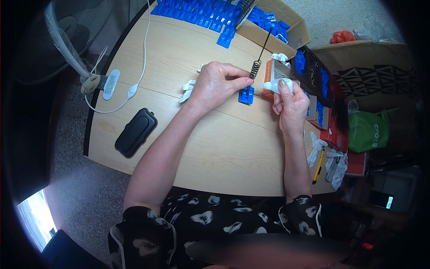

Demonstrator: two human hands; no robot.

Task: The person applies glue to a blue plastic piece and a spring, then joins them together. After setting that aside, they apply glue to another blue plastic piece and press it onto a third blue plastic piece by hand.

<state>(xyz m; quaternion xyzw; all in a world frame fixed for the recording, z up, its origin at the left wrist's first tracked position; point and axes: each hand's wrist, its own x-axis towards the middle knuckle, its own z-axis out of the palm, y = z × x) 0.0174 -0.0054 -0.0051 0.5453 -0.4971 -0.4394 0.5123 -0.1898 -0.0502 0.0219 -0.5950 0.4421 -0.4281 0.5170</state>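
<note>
My left hand [214,84] is closed in a pinch at the lower end of a dark coil spring [255,70], from which a straight wire runs up toward the carton. Just below those fingertips a small blue plastic piece [246,96] lies on the table. In my right hand [292,107] is a small white squeeze bottle [274,86], lying sideways with my thumb on it. Its thin nozzle points left, close to the left fingertips and the top of the blue piece. Whether the nozzle touches them, I cannot tell.
Rows of blue plastic pieces [197,12] line the far edge beside a cardboard carton [293,36] of more. A black case [136,132] and a white cable [144,58] lie left. At right are an orange box [269,71], crumpled white gloves [317,148] and a yellow cutter [318,167].
</note>
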